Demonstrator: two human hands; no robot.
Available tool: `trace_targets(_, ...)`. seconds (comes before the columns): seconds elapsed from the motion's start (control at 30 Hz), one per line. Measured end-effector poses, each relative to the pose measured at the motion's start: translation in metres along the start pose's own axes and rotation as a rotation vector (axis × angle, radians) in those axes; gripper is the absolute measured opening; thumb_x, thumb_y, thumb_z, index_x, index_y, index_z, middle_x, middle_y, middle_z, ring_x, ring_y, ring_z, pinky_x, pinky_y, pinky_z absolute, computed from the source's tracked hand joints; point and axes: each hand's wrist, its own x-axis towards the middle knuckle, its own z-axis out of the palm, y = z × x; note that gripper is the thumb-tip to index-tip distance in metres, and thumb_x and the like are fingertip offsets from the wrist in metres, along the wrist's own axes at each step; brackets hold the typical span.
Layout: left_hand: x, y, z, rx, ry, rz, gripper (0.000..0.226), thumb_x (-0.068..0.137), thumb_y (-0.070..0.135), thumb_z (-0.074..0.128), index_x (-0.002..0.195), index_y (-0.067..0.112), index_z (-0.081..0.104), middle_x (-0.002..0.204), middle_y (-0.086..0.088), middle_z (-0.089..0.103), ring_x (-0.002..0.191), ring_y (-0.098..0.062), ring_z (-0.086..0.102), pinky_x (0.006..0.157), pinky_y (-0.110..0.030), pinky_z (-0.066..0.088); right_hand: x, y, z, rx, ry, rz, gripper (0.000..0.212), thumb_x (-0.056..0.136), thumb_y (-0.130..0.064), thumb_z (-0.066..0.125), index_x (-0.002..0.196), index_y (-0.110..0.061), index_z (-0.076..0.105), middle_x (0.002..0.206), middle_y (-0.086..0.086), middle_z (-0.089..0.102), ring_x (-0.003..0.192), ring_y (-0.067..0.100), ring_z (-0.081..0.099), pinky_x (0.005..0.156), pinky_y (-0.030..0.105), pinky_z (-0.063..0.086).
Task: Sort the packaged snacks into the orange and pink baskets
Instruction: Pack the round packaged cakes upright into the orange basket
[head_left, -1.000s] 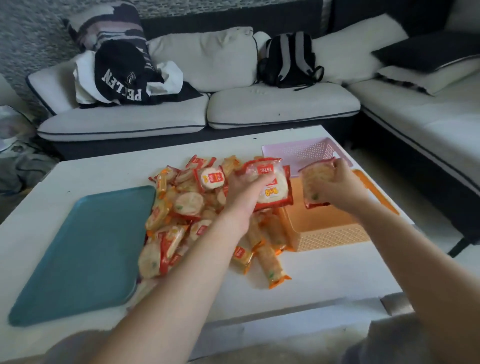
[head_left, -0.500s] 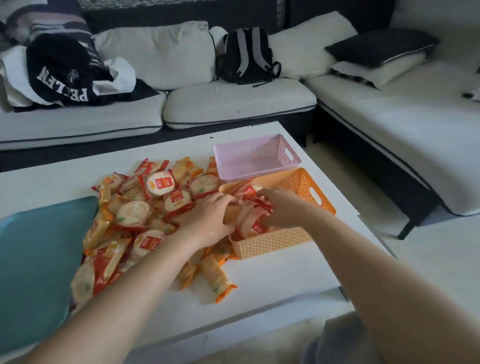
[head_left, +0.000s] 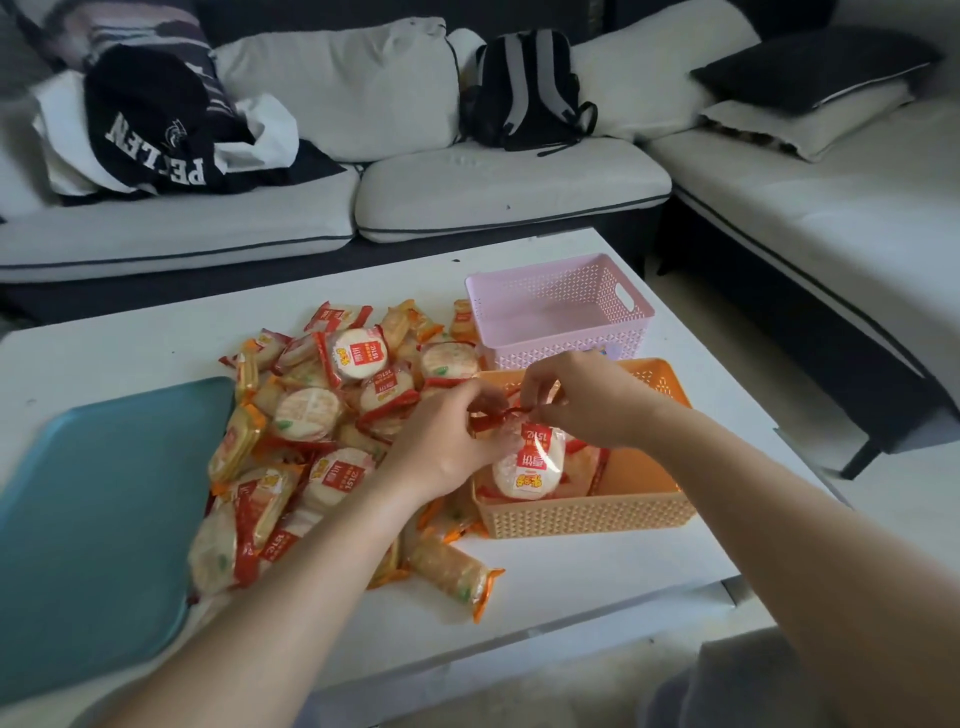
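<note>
Since half a second before, both hands had lifted from the floor of the orange basket (head_left: 587, 512) to the top of one packet (head_left: 530, 462). The left hand (head_left: 452, 441) and the right hand (head_left: 587, 400) met there, fingertips curled and pinching the packet's red crimped edge from either side. The packet hung just below the grip, inside the basket, with its round white cracker showing. Its red label read "151", upside down, above a yellow logo too small to read. A second packet (head_left: 589, 460) lay just beyond it, half hidden. The pink basket (head_left: 561, 312) stood beyond the hands, touching the orange one. The pile of snacks (head_left: 322, 431) spread left of the grip, the left forearm covering part of it; several labels there showed the same "151". Farther left a teal tray (head_left: 93, 519) ran out of view. Far beyond, a dark garment (head_left: 150, 135) on the sofa (head_left: 509, 182) showed letters like "PE LEN", a fold hiding the middle.
</note>
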Motion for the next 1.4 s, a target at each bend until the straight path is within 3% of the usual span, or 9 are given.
trace_targets(0.27, 0.005, 0.001, 0.003, 0.097, -0.037, -0.037, 0.058, 0.086, 0.08, 0.046, 0.103, 0.03, 0.07, 0.099, 0.014, 0.074, 0.093, -0.005, 0.067, 0.082, -0.041, 0.058, 0.001, 0.022, -0.019, -0.039, 0.011, 0.07, 0.009, 0.095, -0.016, 0.067, 0.094, -0.025, 0.064, 0.092, -0.013, 0.061, 0.084, 0.005, 0.061, 0.066, 0.013, 0.043)
trace_targets(0.43, 0.007, 0.002, 0.012, 0.118, -0.198, -0.064, 0.022, 0.094, 0.039, 0.055, 0.107, 0.026, 0.065, 0.1, 0.016, 0.077, 0.104, -0.009, 0.069, 0.098, -0.046, 0.052, 0.001, 0.026, -0.033, -0.09, 0.218, 0.139, 0.004, 0.104, -0.026, 0.052, 0.106, -0.023, 0.054, 0.099, -0.002, 0.066, 0.085, 0.022, 0.064, 0.074, 0.044, 0.058)
trace_targets(0.6, 0.009, 0.0, -0.013, -0.149, 0.161, -0.101, 0.014, 0.095, 0.034, 0.059, 0.103, 0.028, 0.069, 0.091, 0.012, 0.074, 0.086, -0.006, 0.07, 0.083, -0.042, 0.058, 0.013, 0.001, -0.016, -0.178, 0.34, -0.03, 0.008, 0.106, -0.016, 0.049, 0.113, -0.017, 0.051, 0.105, -0.002, 0.061, 0.082, 0.025, 0.061, 0.06, 0.039, 0.054)
trace_targets(0.7, 0.009, -0.004, -0.016, -0.217, 0.121, -0.133, 0.046, 0.086, 0.064, 0.066, 0.12, 0.033, 0.064, 0.109, 0.017, 0.071, 0.1, -0.002, 0.067, 0.086, -0.029, 0.056, 0.021, -0.005, -0.005, -0.026, 0.377, -0.146, 0.008, 0.1, -0.003, 0.057, 0.104, -0.01, 0.057, 0.103, 0.005, 0.064, 0.088, 0.027, 0.062, 0.07, 0.042, 0.054)
trace_targets(0.83, 0.014, 0.0, -0.01, -0.027, 0.177, -0.022, 0.051, 0.085, 0.038, 0.079, 0.132, 0.031, 0.06, 0.121, 0.019, 0.064, 0.108, -0.005, 0.063, 0.079, -0.008, 0.044, 0.028, -0.011, 0.007, 0.134, 0.312, -0.174, 0.013, 0.093, 0.002, 0.063, 0.096, -0.011, 0.063, 0.099, 0.002, 0.061, 0.09, 0.02, 0.06, 0.077, 0.034, 0.053)
trace_targets(1.0, 0.017, 0.001, -0.014, -0.062, 0.35, -0.08, 0.034, 0.086, 0.026, 0.078, 0.113, 0.033, 0.06, 0.095, 0.023, 0.064, 0.086, 0.001, 0.064, 0.074, -0.024, 0.057, 0.03, -0.006, 0.011, -0.009, 0.5, 0.253, 0.005, 0.093, -0.017, 0.059, 0.095, -0.017, 0.055, 0.092, -0.004, 0.06, 0.072, 0.014, 0.056, 0.054, 0.026, 0.043)
trace_targets(1.1, 0.02, -0.002, -0.014, -0.088, 0.404, -0.134, 0.04, 0.084, 0.023, 0.079, 0.111, 0.031, 0.051, 0.092, 0.021, 0.06, 0.082, -0.002, 0.066, 0.074, -0.036, 0.062, 0.029, 0.002, 0.024, -0.159, 0.219, 0.481, 0.013, 0.09, -0.022, 0.058, 0.081, -0.012, 0.058, 0.072, 0.001, 0.062, 0.057, 0.018, 0.057, 0.05, 0.025, 0.046)
trace_targets(1.27, 0.021, -0.005, -0.01, 0.035, 0.414, -0.094, 0.059, 0.083, 0.023, 0.081, 0.127, 0.028, 0.042, 0.103, 0.014, 0.056, 0.082, -0.006, 0.064, 0.068, -0.034, 0.062, 0.031, 0.006, 0.048, -0.032, 0.024, 0.489, 0.042, 0.091, -0.017, 0.067, 0.126, -0.008, 0.046, 0.083, 0.0, 0.06, 0.067, 0.015, 0.062, 0.046, 0.031, 0.045)
trace_targets(1.4, 0.021, -0.007, -0.009, 0.154, 0.261, 0.078, 0.066, 0.085, 0.028, 0.079, 0.139, 0.037, 0.041, 0.114, 0.009, 0.063, 0.092, -0.011, 0.066, 0.07, -0.029, 0.06, 0.032, 0.023, 0.028, 0.055, -0.135, 0.401, 0.024, 0.094, -0.012, 0.064, 0.117, -0.007, 0.063, 0.095, 0.002, 0.068, 0.077, 0.017, 0.068, 0.062, 0.031, 0.06)
